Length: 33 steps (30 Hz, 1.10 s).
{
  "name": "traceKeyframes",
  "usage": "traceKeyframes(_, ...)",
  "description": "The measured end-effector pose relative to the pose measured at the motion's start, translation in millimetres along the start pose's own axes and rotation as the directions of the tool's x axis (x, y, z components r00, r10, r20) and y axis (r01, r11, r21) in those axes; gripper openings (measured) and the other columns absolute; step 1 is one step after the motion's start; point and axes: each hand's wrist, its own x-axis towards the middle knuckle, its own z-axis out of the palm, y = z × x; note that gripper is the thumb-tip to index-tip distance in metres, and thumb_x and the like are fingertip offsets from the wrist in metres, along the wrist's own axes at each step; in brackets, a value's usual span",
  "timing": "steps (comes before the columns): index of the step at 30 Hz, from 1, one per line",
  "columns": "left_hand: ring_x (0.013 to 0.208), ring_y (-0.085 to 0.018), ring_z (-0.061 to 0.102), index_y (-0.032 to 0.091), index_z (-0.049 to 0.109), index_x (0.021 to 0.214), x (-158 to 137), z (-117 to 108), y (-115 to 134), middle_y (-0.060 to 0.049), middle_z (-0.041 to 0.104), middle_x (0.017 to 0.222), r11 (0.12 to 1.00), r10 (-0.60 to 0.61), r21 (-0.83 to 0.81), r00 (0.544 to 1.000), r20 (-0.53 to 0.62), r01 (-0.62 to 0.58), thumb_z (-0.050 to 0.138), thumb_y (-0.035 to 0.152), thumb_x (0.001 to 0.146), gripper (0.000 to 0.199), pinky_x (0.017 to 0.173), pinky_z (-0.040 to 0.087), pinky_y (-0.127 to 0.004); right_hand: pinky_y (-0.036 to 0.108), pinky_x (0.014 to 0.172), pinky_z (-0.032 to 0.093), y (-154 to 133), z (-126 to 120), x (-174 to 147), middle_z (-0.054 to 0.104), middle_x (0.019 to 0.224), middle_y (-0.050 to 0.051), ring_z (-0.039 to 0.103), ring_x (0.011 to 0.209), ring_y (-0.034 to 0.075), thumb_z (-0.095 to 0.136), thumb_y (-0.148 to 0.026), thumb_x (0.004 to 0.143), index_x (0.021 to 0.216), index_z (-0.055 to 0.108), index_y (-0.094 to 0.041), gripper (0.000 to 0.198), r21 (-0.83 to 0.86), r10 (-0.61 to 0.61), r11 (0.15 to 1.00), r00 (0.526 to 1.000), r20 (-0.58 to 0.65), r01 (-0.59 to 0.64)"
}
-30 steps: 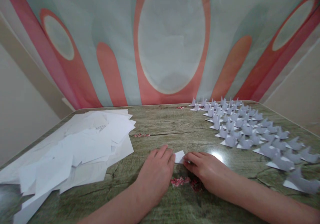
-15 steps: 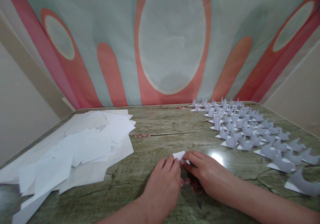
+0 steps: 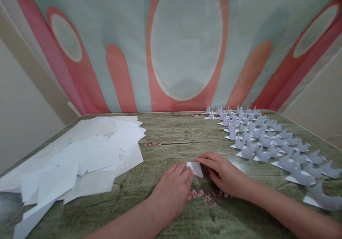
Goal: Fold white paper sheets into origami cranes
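Observation:
A small folded piece of white paper [image 3: 196, 168] lies on the table between my two hands. My left hand [image 3: 173, 185] holds its left side, the fingers pressing it down. My right hand [image 3: 223, 171] is at its upper right edge, with fingertips together against the corner and the thumb tucked lower down. Parts of the paper under the fingers are hidden. To the right stand several folded paper birds [image 3: 263, 153] in rows, white to pale grey, each with a raised tail or neck.
A spread pile of loose white paper sheets [image 3: 98, 157] covers the left of the wood-patterned table [image 3: 171, 130]. Printed pink blossoms [image 3: 196, 194] decorate the tabletop near my hands. Behind the table's far edge rises a backdrop [image 3: 187, 46] with red and pale green shapes.
My right hand has shifted slightly up and uncovered more of the folded paper. My left hand still presses its left side. The paper birds and sheets have not moved.

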Motion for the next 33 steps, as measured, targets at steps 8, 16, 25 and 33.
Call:
traceKeyframes(8, 0.119, -0.023, 0.041, 0.013, 0.049, 0.121, 1.4, 9.2, -8.2, -0.009, 0.052, 0.124, 0.993, -0.074, -0.098, 0.989, -0.125, 0.062, 0.043, 0.014, 0.085, 0.037, 0.098, 0.034, -0.038, 0.033, 0.081, 0.043, 8.1, 4.0, 1.1, 0.059, 0.096, 0.005, 0.053, 0.091, 0.017, 0.043, -0.003, 0.078, 0.114, 0.056, -0.024, 0.043, 0.163, 0.047, 0.986, 0.998, -0.032, -0.042)
traceKeyframes(16, 0.120, -0.022, 0.038, 0.022, 0.061, 0.109, 4.2, 11.4, -18.9, -0.005, 0.055, 0.119, 0.907, -0.193, -0.411, 0.959, -0.206, 0.094, 0.044, 0.024, 0.088, 0.027, 0.101, 0.034, -0.043, 0.031, 0.074, 0.042, 9.0, 10.0, -0.7, 0.063, 0.086, 0.004, 0.054, 0.082, 0.016, 0.050, -0.012, 0.083, 0.096, 0.063, -0.021, 0.021, 0.116, -0.051, 0.992, 0.997, -0.065, 0.058)
traceKeyframes(25, 0.119, -0.021, 0.038, 0.027, 0.064, 0.106, 6.3, 15.9, -24.0, -0.004, 0.056, 0.117, 0.863, -0.241, -0.490, 0.951, -0.193, 0.119, 0.051, 0.022, 0.084, 0.026, 0.100, 0.034, -0.043, 0.031, 0.072, 0.040, 5.1, 7.9, 0.4, 0.059, 0.084, 0.005, 0.052, 0.081, 0.016, 0.050, -0.018, 0.086, 0.091, 0.066, -0.021, 0.017, 0.022, -0.127, 0.992, 0.991, -0.040, 0.128)
traceKeyframes(33, 0.124, -0.022, 0.032, 0.028, 0.064, 0.104, 5.2, 11.5, -22.5, -0.004, 0.051, 0.122, 0.856, -0.264, -0.491, 0.953, -0.150, 0.160, 0.047, 0.022, 0.086, 0.026, 0.102, 0.030, -0.044, 0.032, 0.077, 0.042, 8.6, 6.1, 8.1, 0.056, 0.090, 0.004, 0.052, 0.087, 0.016, 0.056, -0.027, 0.084, 0.087, 0.068, -0.022, 0.013, 0.201, -0.014, 0.980, 1.000, -0.012, 0.016)
